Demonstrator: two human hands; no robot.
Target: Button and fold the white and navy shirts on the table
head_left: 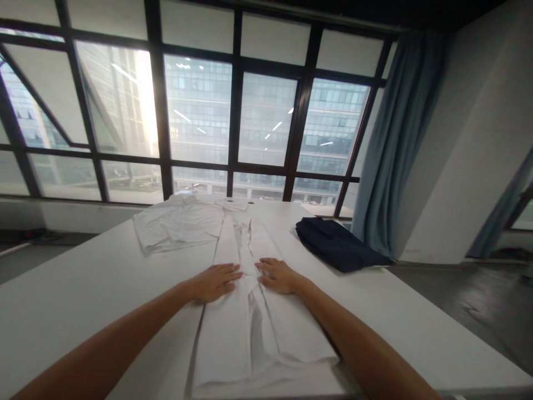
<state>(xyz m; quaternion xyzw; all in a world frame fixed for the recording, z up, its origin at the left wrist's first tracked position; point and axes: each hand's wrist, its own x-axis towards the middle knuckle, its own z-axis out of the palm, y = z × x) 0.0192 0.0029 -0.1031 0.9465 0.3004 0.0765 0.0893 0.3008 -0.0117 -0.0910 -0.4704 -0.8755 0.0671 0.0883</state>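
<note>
A white garment lies lengthwise on the white table in front of me, its two sides folded in toward a creased middle. It looks like a shirt or a pair of trousers; I cannot tell which. My left hand rests flat on its left side, fingers stretched toward the centre. Opposite it, my right hand presses on the right side with fingers spread. Neither hand grips the cloth. The garment's near end has loose folds and reaches the table's front edge.
Another white garment lies crumpled at the far left of the table. Folded dark navy cloth sits near the right edge. Behind the table stand tall framed windows and a blue curtain.
</note>
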